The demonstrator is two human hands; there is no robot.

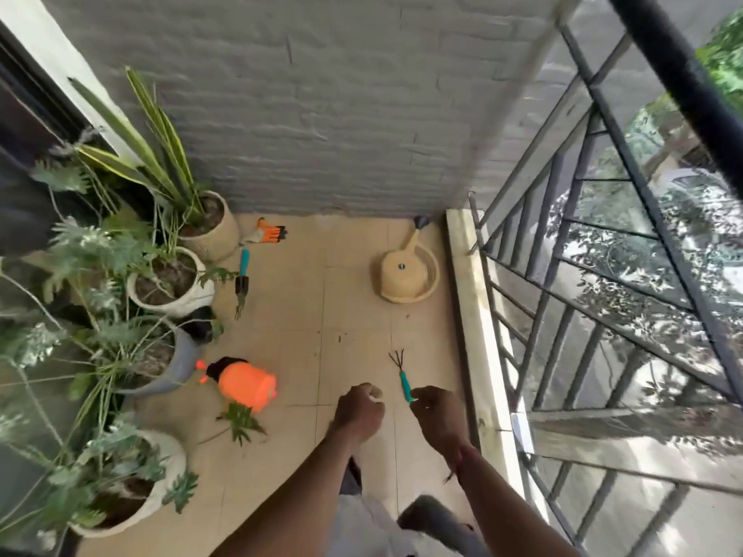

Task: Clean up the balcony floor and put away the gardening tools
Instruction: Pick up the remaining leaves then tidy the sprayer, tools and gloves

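Right hand [438, 416] pinches the teal-handled pronged metal hand rake [403, 377] by the beige tiled balcony floor's [354, 299] right edge. Left hand [360, 412] is curled; I cannot tell whether it holds anything.

Pots, four, planted, ranged along left side: beige pot [219, 235] with snake plant [161, 146]; white pot [181, 295]; grey pot [185, 355]; second white pot [163, 480]. Grey brick wall [321, 114] stood behind. Black railing [683, 76] rose above pale ledge [474, 315] at right, trees [643, 319] beyond.
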